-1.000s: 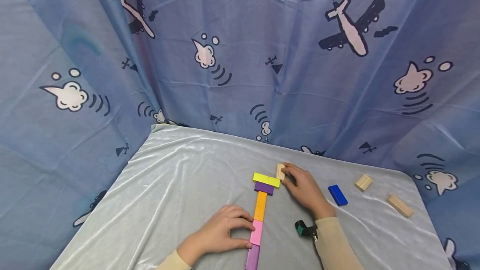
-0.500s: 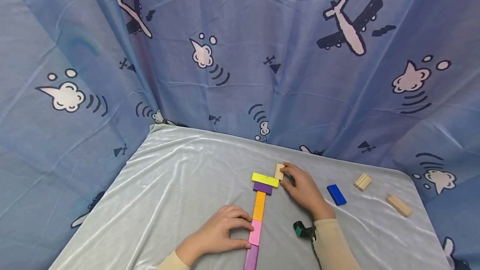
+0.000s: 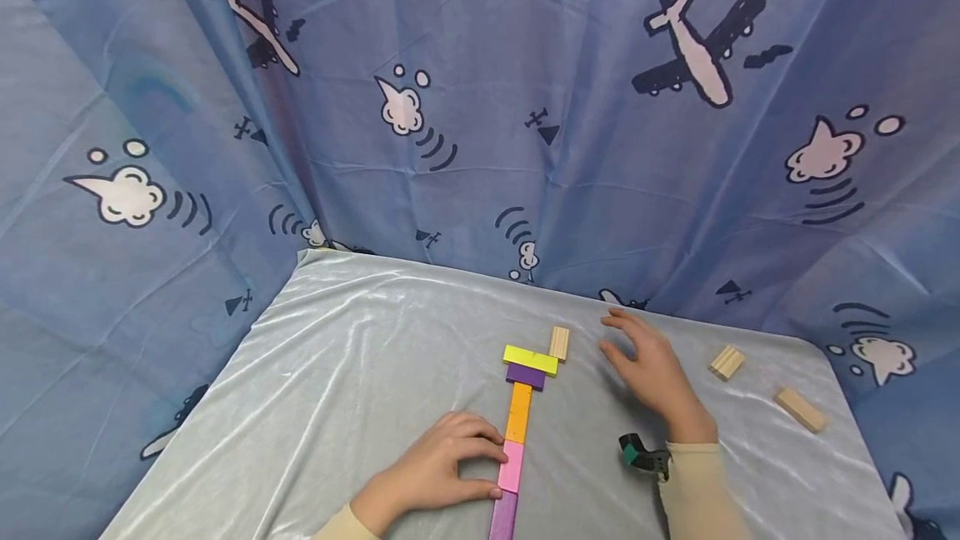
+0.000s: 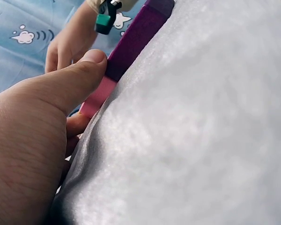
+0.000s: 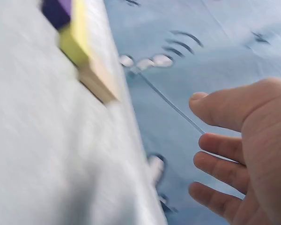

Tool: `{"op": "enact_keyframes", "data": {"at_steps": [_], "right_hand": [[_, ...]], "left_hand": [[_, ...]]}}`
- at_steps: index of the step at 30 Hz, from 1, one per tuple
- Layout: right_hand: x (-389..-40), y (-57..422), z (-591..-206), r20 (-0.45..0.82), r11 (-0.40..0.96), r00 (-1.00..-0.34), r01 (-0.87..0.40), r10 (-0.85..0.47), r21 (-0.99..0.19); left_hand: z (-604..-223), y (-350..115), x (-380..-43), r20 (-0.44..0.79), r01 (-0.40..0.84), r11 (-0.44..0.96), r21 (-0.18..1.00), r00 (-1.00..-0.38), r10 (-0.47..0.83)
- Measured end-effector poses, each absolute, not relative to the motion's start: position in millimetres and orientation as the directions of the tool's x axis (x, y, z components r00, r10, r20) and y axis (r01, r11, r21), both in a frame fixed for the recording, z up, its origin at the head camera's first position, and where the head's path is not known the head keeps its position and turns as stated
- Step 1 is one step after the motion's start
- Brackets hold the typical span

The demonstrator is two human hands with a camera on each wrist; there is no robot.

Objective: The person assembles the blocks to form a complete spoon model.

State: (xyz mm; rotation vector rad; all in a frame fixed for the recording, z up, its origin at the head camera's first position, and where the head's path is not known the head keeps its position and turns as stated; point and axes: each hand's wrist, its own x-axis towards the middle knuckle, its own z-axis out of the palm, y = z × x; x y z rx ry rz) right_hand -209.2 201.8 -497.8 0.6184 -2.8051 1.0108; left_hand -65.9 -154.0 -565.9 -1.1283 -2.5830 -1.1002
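A row of blocks lies on the cloth in the head view: a purple block [image 3: 503,515], a pink block [image 3: 511,465], an orange block [image 3: 518,412], a dark purple block [image 3: 526,376] set crosswise, and a yellow block [image 3: 530,359] beyond it. A plain wooden block [image 3: 558,342] meets the yellow block's right end. My left hand [image 3: 442,461] touches the left side of the row, its thumb near the joint of pink and purple. Right of the wooden block, my right hand [image 3: 652,369] is raised with parted fingers and holds nothing.
Two more plain wooden blocks, one ridged [image 3: 727,362] and one smooth [image 3: 800,409], lie to the right on the pale cloth [image 3: 360,373]. Behind the table hangs a blue curtain [image 3: 465,107] with airplane prints. A dark wrist camera [image 3: 642,455] sits by the right sleeve.
My right hand has let go of the wooden block beside the yellow one and moved right, now covering the blue block. The left hand stays at the row.
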Motion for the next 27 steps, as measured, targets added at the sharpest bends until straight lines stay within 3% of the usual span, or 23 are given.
{"op": "enact_keyframes", "data": {"at_steps": [9,17,27], "right_hand": [[-211,267,-482,0.235,0.758,-0.957,-0.28,-0.172,-0.588],[-216,315,-502,0.146,0.807,-0.988,-0.12,-0.043,-0.578],[-217,341,-530,0.084,0.781,-0.996,-0.028,0.031,-0.624]], "left_hand": [[-567,-154,-67,0.381,0.684,0.461,0.565,-0.712,0.59],[-565,-153,-66,0.364,0.67,0.458,0.584,-0.721,0.59],[-566,-154,-67,0.339,0.658,0.468,0.59,-0.728,0.595]]}}
